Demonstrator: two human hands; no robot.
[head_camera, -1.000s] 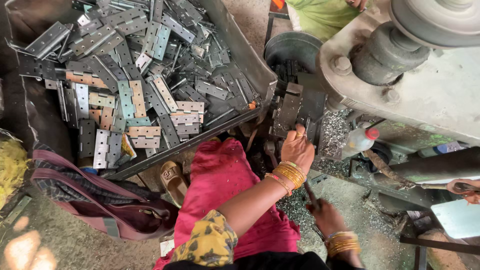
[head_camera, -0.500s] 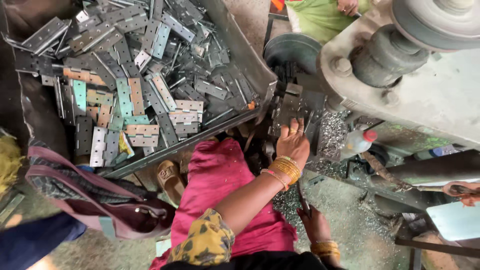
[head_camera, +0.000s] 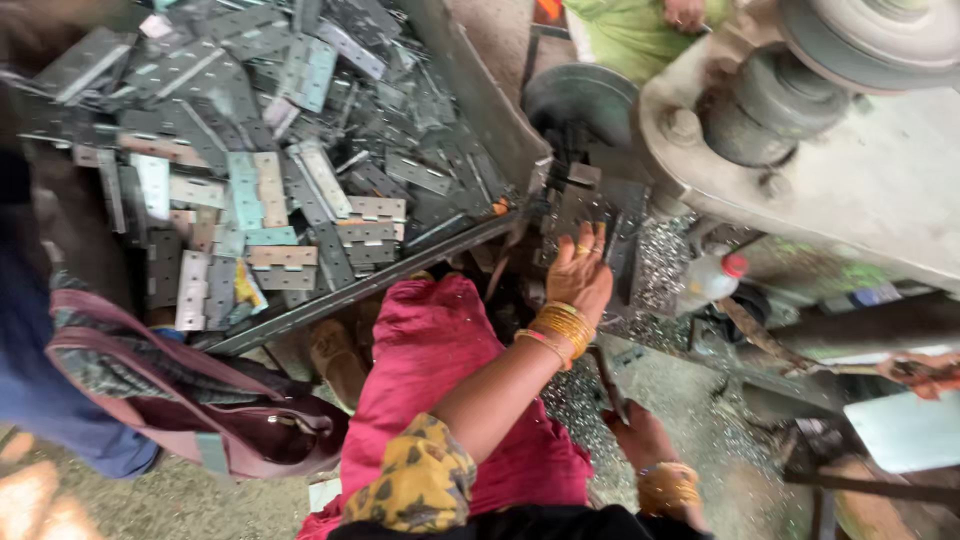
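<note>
Nearest the camera, low in the view, the right hand (head_camera: 640, 440) is seen with gold bangles at the wrist; its fingers are closed around the lower end of a dark metal lever (head_camera: 606, 380), which rises at a slant from the grip towards the machine. Beyond it, the left hand (head_camera: 578, 275), also ringed with gold bangles, is stretched forward over a magenta-clad knee (head_camera: 440, 350); its fingers (head_camera: 585, 243) are spread fairly wide and laid flat, and their tips are rested on a dark metal hinge plate (head_camera: 580, 205) set on the press bed (head_camera: 615, 225). Whether the plate is pinched or only pressed down cannot be told. To the right of those fingers, a heap of bright metal shavings (head_camera: 660, 270) is spread, and a small plastic bottle with a red cap (head_camera: 710, 280) is lying just past it. To the left of the fingers, a large metal tray (head_camera: 470, 90) is tilted and piled with flat grey hinge plates (head_camera: 260, 170). Ahead of the fingertips, a dark flywheel (head_camera: 580, 100) and the pale body of the press (head_camera: 850, 170) are seen. Farthest off, at the top edge, another person in green cloth (head_camera: 630, 35) is partly shown.
</note>
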